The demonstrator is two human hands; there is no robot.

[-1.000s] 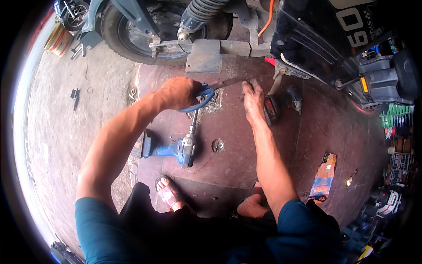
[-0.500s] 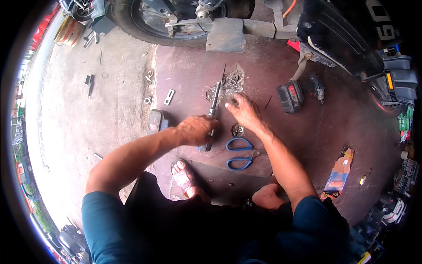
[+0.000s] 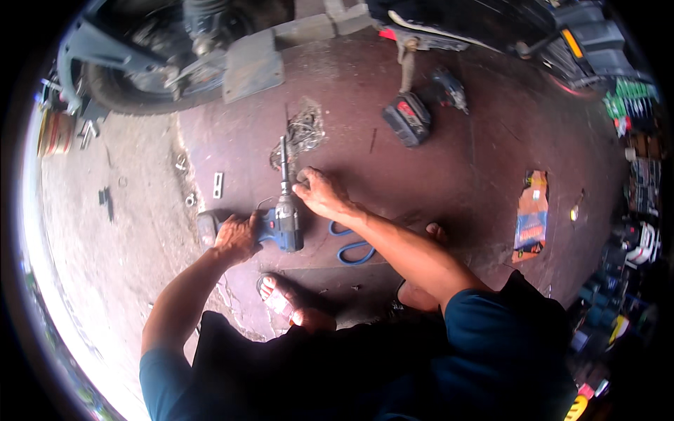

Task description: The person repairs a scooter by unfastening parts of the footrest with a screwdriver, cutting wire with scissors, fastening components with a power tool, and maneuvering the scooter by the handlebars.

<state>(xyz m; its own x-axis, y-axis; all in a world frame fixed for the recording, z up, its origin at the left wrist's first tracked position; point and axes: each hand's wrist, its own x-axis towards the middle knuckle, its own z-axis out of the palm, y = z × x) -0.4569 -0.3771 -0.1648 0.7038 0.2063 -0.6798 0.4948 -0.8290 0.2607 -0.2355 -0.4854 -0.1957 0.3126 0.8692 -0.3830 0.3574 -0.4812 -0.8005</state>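
Note:
A blue-and-black cordless impact wrench [image 3: 286, 228] lies on its side on the floor, with a long, thin shaft [image 3: 284, 158] pointing away from me. My left hand [image 3: 237, 238] is closed round its handle, between the battery at the left and the motor body. Just right of the shaft is my right hand [image 3: 324, 194], its fingers curled together; whatever they may hold is too small to make out. Blue-handled scissors [image 3: 357, 254] lie under my right forearm, which hides part of them.
A motorcycle wheel [image 3: 126, 91] and a grey flat plate [image 3: 253, 67] stand at the far side. A battery [image 3: 407, 119] and a dark power tool [image 3: 449, 91] lie beyond my right hand. A slotted metal plate [image 3: 218, 184] rests at left, torn cardboard [image 3: 532, 217] at right.
My left hand has moved from the impact wrench's front end left onto its handle. My right hand's fingers have curled in beside the shaft. The whole view has shifted.

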